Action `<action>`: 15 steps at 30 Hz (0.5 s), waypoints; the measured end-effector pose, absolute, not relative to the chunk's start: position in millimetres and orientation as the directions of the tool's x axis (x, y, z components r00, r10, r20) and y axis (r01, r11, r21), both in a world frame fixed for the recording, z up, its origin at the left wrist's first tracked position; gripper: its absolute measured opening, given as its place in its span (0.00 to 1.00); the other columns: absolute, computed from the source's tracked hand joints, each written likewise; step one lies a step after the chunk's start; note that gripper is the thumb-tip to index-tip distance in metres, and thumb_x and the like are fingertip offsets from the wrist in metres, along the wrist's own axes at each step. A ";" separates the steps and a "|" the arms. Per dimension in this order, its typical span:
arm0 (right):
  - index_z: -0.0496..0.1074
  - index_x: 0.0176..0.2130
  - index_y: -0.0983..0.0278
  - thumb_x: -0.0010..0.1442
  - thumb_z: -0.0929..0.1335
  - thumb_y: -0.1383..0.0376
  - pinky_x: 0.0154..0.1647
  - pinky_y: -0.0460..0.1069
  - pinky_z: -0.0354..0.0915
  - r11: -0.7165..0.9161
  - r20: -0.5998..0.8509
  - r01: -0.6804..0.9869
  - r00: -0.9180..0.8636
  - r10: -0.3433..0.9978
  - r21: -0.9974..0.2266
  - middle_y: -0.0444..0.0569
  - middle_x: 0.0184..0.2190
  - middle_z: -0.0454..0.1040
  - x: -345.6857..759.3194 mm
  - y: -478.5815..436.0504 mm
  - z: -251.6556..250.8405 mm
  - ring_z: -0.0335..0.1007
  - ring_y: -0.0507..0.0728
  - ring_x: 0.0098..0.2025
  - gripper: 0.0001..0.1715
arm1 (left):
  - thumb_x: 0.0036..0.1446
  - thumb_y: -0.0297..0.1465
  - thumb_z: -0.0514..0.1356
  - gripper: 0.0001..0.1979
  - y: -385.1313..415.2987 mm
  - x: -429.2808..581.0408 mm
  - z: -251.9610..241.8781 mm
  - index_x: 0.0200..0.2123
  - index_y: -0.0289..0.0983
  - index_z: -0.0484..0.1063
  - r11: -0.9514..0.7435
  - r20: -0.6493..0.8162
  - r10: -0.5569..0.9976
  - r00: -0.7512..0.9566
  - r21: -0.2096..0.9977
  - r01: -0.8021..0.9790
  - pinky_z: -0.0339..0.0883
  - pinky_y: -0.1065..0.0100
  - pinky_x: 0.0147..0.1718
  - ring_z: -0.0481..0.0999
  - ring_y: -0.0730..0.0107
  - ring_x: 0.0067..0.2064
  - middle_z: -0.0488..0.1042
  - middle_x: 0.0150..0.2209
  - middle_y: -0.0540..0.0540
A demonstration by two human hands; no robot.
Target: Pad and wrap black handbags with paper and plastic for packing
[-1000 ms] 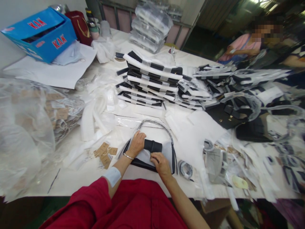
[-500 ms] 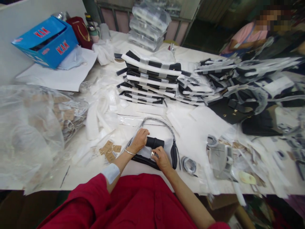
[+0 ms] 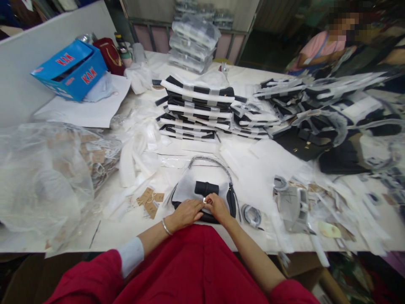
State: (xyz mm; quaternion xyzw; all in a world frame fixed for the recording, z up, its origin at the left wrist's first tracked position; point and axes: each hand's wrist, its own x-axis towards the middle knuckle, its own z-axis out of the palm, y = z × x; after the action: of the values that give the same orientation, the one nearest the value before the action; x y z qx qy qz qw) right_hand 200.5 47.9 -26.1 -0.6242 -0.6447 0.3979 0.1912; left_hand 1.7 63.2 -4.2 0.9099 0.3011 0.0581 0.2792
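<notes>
A black handbag (image 3: 232, 202) lies on the table close in front of me, its front covered with a thin whitish wrapping sheet (image 3: 185, 190). Its looped handle (image 3: 218, 161) is wrapped in clear film. On the front sits a black strap piece (image 3: 206, 188), and below that a small gold metal clasp (image 3: 204, 201). My right hand (image 3: 218, 207) pinches the clasp between thumb and fingertips. Over the bag's lower left edge, my left hand (image 3: 186, 212) is closed on the bag, its fingertips beside the clasp. What lies under its fingers is hidden.
Brown paper tags (image 3: 150, 202) lie left of the bag; a wrapped strap coil (image 3: 252, 215) and a grey tape dispenser (image 3: 292, 209) are on the right. Stacked wrapped black bags (image 3: 198, 107) stand behind. A blue box (image 3: 76, 71) sits back left. A person (image 3: 319, 52) works beyond the table.
My left hand has moved down from the bag's upper left to its lower front edge, near the clasp. My right hand stays at the clasp. The view has shifted slightly.
</notes>
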 end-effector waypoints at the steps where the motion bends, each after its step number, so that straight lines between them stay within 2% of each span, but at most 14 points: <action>1: 0.68 0.33 0.61 0.56 0.70 0.73 0.38 0.47 0.65 -0.086 -0.262 0.664 -0.170 0.950 -0.743 0.43 0.32 0.69 201.4 48.7 -24.7 0.68 0.53 0.35 0.08 | 0.64 0.33 0.55 0.22 63.8 0.0 -4.0 0.61 0.40 0.60 -0.675 -0.057 0.572 0.819 0.534 0.509 0.68 0.60 0.51 0.72 0.59 0.55 0.71 0.57 0.41; 5: 0.66 0.35 0.61 0.55 0.68 0.76 0.41 0.48 0.63 0.008 -0.253 0.792 -0.205 0.945 -0.610 0.45 0.35 0.70 197.2 46.9 -24.1 0.67 0.55 0.39 0.12 | 0.65 0.36 0.56 0.26 61.2 -4.1 -6.8 0.64 0.41 0.56 -0.738 -0.041 0.497 0.867 0.505 0.447 0.65 0.59 0.54 0.67 0.57 0.61 0.60 0.66 0.40; 8: 0.66 0.37 0.61 0.55 0.67 0.77 0.43 0.49 0.62 0.032 -0.262 0.839 -0.205 0.943 -0.543 0.47 0.37 0.70 192.1 44.5 -26.3 0.66 0.56 0.40 0.13 | 0.66 0.37 0.55 0.25 57.0 -3.4 -11.8 0.64 0.41 0.57 -0.747 -0.043 0.489 0.871 0.495 0.444 0.63 0.59 0.56 0.65 0.59 0.63 0.60 0.66 0.40; 10: 0.65 0.36 0.61 0.55 0.68 0.77 0.43 0.49 0.62 0.018 -0.262 0.836 -0.193 0.946 -0.549 0.47 0.37 0.70 191.1 44.5 -26.6 0.66 0.56 0.40 0.13 | 0.66 0.37 0.54 0.25 55.4 -2.3 -13.7 0.64 0.41 0.57 -0.742 -0.055 0.499 0.865 0.489 0.459 0.63 0.59 0.56 0.65 0.60 0.63 0.60 0.66 0.40; 15: 0.67 0.33 0.62 0.54 0.71 0.75 0.40 0.46 0.62 -0.084 -0.307 0.754 -0.161 0.938 -0.651 0.44 0.34 0.72 195.1 51.1 -20.2 0.68 0.53 0.38 0.11 | 0.65 0.36 0.56 0.29 54.6 -1.0 -8.9 0.66 0.40 0.53 -0.710 -0.085 0.557 0.826 0.468 0.527 0.65 0.59 0.54 0.69 0.59 0.60 0.60 0.67 0.40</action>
State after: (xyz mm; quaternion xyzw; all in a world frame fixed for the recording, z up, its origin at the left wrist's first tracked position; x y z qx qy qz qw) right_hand 195.1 51.1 -20.2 -0.6357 -0.6655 0.3711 0.1240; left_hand -1.0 54.6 -8.9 0.9240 0.2931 0.0310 0.2434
